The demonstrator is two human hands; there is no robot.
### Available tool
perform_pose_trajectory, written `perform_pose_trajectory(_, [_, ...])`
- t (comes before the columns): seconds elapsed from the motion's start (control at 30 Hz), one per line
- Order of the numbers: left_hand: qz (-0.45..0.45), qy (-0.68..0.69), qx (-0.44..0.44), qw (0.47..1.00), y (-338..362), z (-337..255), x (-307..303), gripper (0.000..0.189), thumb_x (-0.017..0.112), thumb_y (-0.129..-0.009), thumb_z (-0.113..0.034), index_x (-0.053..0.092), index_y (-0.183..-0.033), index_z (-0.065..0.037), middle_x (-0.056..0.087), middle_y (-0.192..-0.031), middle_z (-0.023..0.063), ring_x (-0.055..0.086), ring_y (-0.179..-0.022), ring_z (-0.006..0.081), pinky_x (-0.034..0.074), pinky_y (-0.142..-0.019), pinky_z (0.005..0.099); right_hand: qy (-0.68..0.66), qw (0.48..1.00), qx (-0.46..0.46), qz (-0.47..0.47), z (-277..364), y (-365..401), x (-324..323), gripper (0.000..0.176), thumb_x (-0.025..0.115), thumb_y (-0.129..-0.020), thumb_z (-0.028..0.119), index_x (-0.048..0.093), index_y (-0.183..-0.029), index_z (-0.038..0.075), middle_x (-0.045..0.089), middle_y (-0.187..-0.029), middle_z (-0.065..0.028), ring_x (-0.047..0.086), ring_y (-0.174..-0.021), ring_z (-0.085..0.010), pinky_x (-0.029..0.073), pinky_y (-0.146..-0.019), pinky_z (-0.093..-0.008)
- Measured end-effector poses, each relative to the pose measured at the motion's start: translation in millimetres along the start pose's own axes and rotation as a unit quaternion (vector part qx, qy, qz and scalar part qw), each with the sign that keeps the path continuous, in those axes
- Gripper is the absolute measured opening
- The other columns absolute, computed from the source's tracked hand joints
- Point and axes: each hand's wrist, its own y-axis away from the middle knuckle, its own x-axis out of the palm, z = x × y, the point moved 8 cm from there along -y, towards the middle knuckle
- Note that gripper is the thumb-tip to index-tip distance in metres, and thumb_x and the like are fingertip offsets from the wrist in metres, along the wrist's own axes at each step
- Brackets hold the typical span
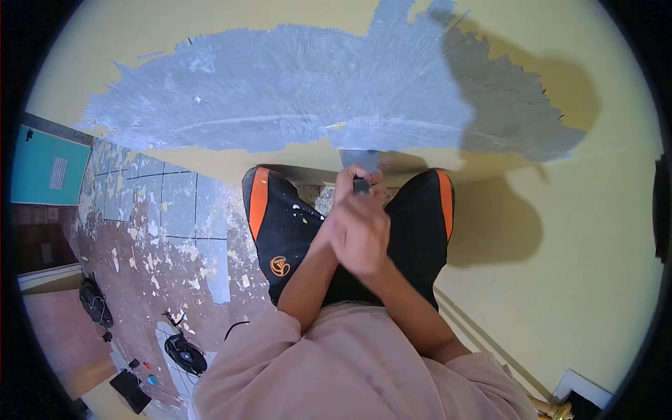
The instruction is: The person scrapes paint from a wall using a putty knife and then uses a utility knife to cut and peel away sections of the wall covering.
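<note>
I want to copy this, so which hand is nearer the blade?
The left hand, close to the blade; the right hand sits nearer the shirt.

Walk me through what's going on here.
A person is low at a yellow wall. The left hand grips a scraper; the right hand is close behind, its hold unclear. The blade is by the lower edge of a ragged grey patch, and pale flakes litter the floor.

Flake-littered floor (pixel 136 273), teal panel (pixel 40 164) nearby
</note>
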Motion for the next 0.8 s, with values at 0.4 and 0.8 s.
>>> perform_pose_trajectory(0.4, [0.042, -0.009, -0.01, 0.999, 3.9, -3.4, 24.0, 0.059, 0.046, -0.074, -0.013, 0.038, -0.13, 0.001, 0.037, -0.064, -0.0011, 0.035, -0.053, 0.0123, 0.034, -0.05, 0.0261, -0.023, 0.998, -0.051, -0.029, 15.4, 8.8, -9.0, 0.013, 0.06, -0.057, 0.001, 0.049, -0.061, 0.006, 0.048, -0.062, -0.0085, 0.053, -0.063, -0.028, 0.042, -0.06, -0.0392])
perform_pose_trajectory(0.8, [0.051, -0.01, -0.027, 0.998, -9.6, 1.7, 5.4, 0.06, 0.045, -0.074, -0.012, 0.036, -0.131, 0.0, 0.04, -0.064, 0.0002, 0.04, -0.052, 0.0149, 0.036, -0.047, 0.0295, 0.003, 0.999, -0.025, -0.034, 1.3, 7.5, -5.7, 0.014, 0.06, -0.058, 0.0, 0.049, -0.062, 0.008, 0.05, -0.063, -0.0074, 0.054, -0.065, -0.0278, 0.042, -0.062, -0.0374])
